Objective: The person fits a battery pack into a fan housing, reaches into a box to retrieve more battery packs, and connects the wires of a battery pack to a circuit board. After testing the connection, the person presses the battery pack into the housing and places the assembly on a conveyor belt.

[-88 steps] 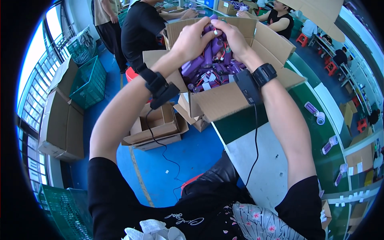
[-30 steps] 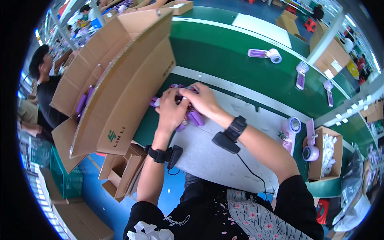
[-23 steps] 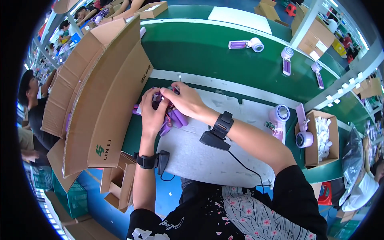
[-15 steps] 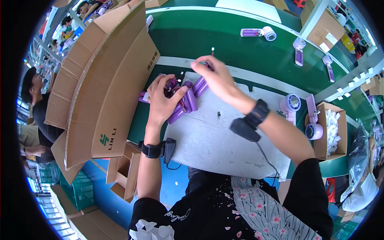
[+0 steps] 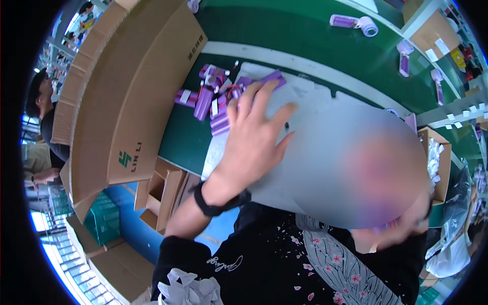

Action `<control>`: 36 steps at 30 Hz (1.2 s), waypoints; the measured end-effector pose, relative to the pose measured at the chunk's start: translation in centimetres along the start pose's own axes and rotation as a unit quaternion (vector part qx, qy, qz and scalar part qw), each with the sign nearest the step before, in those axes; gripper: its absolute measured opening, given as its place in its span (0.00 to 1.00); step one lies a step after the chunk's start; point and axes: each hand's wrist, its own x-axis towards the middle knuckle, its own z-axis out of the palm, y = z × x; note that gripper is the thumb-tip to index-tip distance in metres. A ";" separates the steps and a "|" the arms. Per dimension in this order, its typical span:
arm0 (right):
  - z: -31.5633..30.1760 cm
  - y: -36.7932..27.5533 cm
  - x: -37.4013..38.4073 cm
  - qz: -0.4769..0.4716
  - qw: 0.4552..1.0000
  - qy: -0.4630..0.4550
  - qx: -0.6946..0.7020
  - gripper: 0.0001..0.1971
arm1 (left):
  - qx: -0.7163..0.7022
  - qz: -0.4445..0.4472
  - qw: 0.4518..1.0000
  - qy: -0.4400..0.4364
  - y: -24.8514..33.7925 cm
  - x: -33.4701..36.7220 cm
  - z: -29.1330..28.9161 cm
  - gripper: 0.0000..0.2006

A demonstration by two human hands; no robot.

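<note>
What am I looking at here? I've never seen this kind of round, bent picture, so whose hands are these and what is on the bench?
This is one picture from a wide fisheye camera worn on a person's head, looking down, which is why straight edges bend near the rim. No robot is involved, just a person's two bare hands. The left hand, with a black wristband, lies spread flat, fingers reaching onto a pile of purple cylindrical packs with thin wires. It does not grip anything. The pile sits partly on a pale sheet and partly on the green bench. The right hand is hidden behind a large blurred patch, so what it does cannot be told. A big open cardboard box leans at the left. Another person stands at the far left edge.
</note>
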 end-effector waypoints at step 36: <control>-3.9 -2.3 -16.6 0.146 0.943 0.280 0.102 0.28 | -0.391 0.070 0.872 -0.286 8.5 8.0 12.1 0.14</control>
